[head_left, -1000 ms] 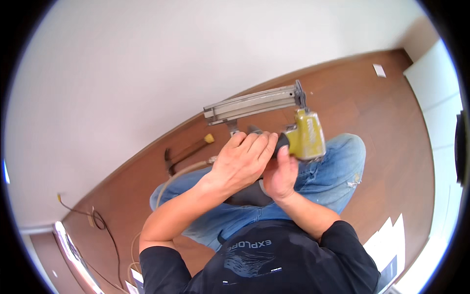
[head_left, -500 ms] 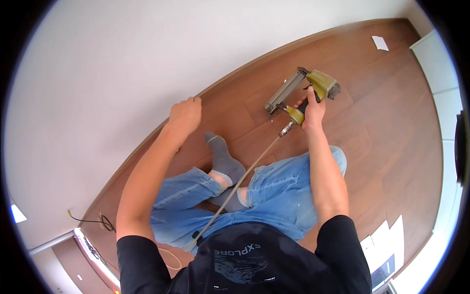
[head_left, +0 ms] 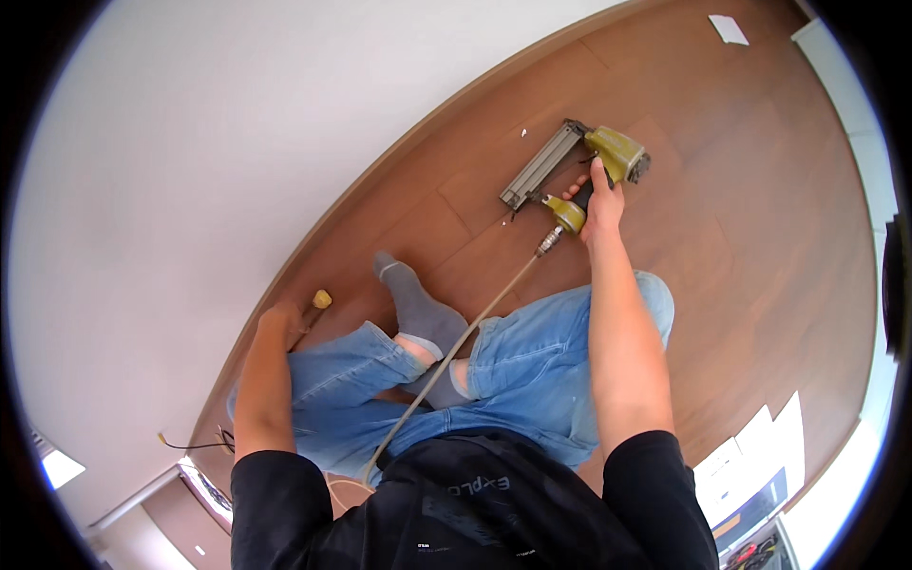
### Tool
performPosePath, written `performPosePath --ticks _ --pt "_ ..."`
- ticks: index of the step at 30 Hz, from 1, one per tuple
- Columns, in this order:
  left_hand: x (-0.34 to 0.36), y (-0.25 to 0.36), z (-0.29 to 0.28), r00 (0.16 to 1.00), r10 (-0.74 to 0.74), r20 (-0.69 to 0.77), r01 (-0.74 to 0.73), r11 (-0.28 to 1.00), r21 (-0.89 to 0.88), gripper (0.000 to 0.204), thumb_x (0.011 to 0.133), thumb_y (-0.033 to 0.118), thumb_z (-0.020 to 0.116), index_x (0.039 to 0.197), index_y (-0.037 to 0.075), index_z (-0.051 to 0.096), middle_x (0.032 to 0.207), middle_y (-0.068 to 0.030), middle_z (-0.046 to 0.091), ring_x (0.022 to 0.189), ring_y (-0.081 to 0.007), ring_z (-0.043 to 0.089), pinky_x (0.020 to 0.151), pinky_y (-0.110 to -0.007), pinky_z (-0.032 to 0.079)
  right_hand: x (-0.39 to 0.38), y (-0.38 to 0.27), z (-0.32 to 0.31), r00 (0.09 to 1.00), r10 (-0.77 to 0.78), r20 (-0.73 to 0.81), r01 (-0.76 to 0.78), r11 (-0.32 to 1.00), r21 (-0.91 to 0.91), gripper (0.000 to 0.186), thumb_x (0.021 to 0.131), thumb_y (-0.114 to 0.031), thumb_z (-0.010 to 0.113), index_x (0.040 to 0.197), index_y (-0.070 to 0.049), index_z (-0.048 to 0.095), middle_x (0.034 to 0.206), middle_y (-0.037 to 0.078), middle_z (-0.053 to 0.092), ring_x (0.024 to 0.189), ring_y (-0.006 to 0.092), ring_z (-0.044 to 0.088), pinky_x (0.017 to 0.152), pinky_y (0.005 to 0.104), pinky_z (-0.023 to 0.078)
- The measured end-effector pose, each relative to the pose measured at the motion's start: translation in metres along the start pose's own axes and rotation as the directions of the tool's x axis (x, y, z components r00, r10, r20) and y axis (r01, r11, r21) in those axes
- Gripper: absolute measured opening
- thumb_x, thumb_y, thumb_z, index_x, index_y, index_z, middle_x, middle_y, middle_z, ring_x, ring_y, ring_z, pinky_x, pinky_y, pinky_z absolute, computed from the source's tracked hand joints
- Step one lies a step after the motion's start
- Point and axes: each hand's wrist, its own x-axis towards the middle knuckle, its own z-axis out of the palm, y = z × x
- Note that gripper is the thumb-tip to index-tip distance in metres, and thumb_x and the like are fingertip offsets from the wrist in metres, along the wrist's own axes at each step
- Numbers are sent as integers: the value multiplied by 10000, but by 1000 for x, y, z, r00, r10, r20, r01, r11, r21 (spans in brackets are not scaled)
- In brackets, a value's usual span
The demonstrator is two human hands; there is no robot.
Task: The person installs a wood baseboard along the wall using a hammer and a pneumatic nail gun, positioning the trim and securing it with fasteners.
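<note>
My right hand (head_left: 602,201) is closed round the black grip of an olive-green pneumatic nail gun (head_left: 617,152), whose grey magazine (head_left: 541,169) angles down to the left over the floor. A pale air hose (head_left: 475,318) runs from the tool's metal coupling across my legs to my waist. On the left, low by the wall, my left hand (head_left: 279,323) is at a hammer with a yellow head (head_left: 322,299). Its handle slants down beside my knee. The fingers of that hand are partly hidden and blurred, so their grip on the handle cannot be made out.
A brown baseboard (head_left: 380,171) curves along the white wall. Small white bits (head_left: 523,132) lie on the wood floor (head_left: 684,237). White paper (head_left: 729,29) is at the far right, more sheets (head_left: 750,465) at the lower right. A dark cable (head_left: 195,445) lies at lower left.
My left hand has moved from the baseboard down and back to the hammer, whose yellow head now shows. The nail gun stays in my right hand, and the view has shifted slightly.
</note>
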Motion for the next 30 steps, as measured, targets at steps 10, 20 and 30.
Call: performPosePath --ticks 10,20,30 --pt "8 -17 96 919 14 -393 -167 918 -359 678 808 297 853 1413 132 596 1376 -190 662 1331 -346 596 1122 -476 458 44 -2 -38 923 -381 -59 25 213 -977 811 917 -646 648 1294 72 657 1243 354 680 1248 466 633 1073 490 482" --pt "9 -58 95 780 187 -597 -339 928 -153 499 958 420 691 1292 68 573 1333 -181 662 1308 -365 589 1105 -592 415 -28 -10 -14 697 -716 -45 -41 23 -999 664 920 -475 716 1306 59 633 1265 285 660 1293 423 580 1121 483 441" --pt "-200 66 -57 120 602 -789 -317 776 545 201 888 215 709 1040 97 651 1024 -64 670 1001 -240 681 1104 -552 402 -288 79 129 56 -61 997 860 -504 -79 528 801 -169 746 1288 -22 606 1245 176 673 1213 365 626 1059 523 469"
